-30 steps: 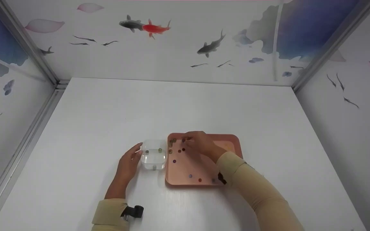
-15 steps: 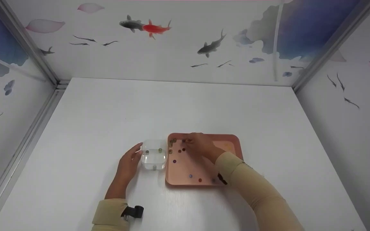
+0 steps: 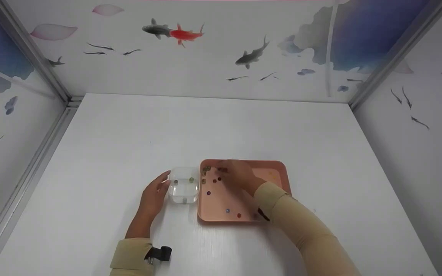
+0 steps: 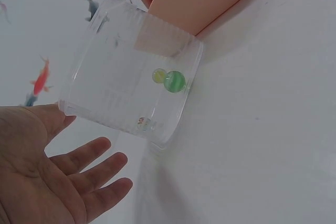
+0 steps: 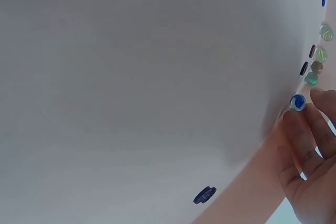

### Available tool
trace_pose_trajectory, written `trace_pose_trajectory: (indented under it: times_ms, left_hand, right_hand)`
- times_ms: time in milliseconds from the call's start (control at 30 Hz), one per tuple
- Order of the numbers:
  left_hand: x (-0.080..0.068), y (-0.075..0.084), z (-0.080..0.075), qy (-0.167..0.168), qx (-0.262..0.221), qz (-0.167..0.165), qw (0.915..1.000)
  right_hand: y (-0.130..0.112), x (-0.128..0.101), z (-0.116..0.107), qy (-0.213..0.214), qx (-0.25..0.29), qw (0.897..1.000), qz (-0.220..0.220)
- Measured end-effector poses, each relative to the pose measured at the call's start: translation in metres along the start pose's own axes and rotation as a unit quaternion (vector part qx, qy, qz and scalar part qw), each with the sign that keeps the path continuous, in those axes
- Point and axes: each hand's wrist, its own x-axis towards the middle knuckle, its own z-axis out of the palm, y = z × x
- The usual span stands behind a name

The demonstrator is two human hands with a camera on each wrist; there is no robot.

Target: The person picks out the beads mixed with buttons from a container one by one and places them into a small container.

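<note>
Head: left hand (image 3: 152, 196) rests fingers straight against clear box (image 3: 183, 185); right hand (image 3: 239, 174) reaches into pink tray (image 3: 278, 170) on white surface (image 3: 205, 126) | Left wrist: grip released, fingertips beside box holding marbles (image 4: 174, 81) | Right wrist: fingertips (image 5: 302, 124) pinch blue marble (image 5: 297, 102) at tray's wall.

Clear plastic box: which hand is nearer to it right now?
Left. The left hand rests open against the clear plastic box on its left side; the right hand is over the pink tray, among the marbles.
</note>
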Motion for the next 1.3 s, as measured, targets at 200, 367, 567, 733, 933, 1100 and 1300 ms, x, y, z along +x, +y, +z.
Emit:
trace_pose_trajectory:
  times_ms: [200, 367, 567, 733, 933, 1100, 1300]
  left_hand:
    - [0.0001, 0.0004, 0.0003, -0.002, 0.002, -0.005, 1.0]
    - [0.0006, -0.0001, 0.0003, -0.003, 0.003, -0.006, 1.0]
    - [0.0008, -0.0001, 0.0, -0.001, 0.001, -0.004, 1.0]
    - [0.001, 0.0002, 0.0, -0.001, 0.0, -0.006, 1.0]
    - [0.0013, 0.0003, -0.0002, -0.005, 0.011, -0.006, 0.9999]
    - [0.0019, -0.0002, 0.0002, -0.004, 0.014, -0.007, 0.9999]
    - [0.0018, -0.001, 0.0006, -0.004, 0.009, -0.017, 0.9998]
  right_hand:
    - [-0.0005, -0.0002, 0.001, 0.009, -0.016, 1.0, -0.006]
    - [-0.0016, -0.0012, 0.001, 0.012, -0.003, 1.0, -0.001]
    - [-0.0011, -0.002, 0.0035, 0.019, 0.051, 0.998, 0.034]
    - [-0.0002, -0.0009, 0.0077, 0.022, 0.107, 0.991, 0.082]
    - [-0.0011, -0.0018, 0.0066, 0.027, 0.052, 0.997, 0.052]
    - [-0.0016, -0.002, 0.0064, 0.027, 0.068, 0.996, 0.053]
    - [-0.0019, -0.0014, 0.0078, 0.042, 0.071, 0.995, 0.052]
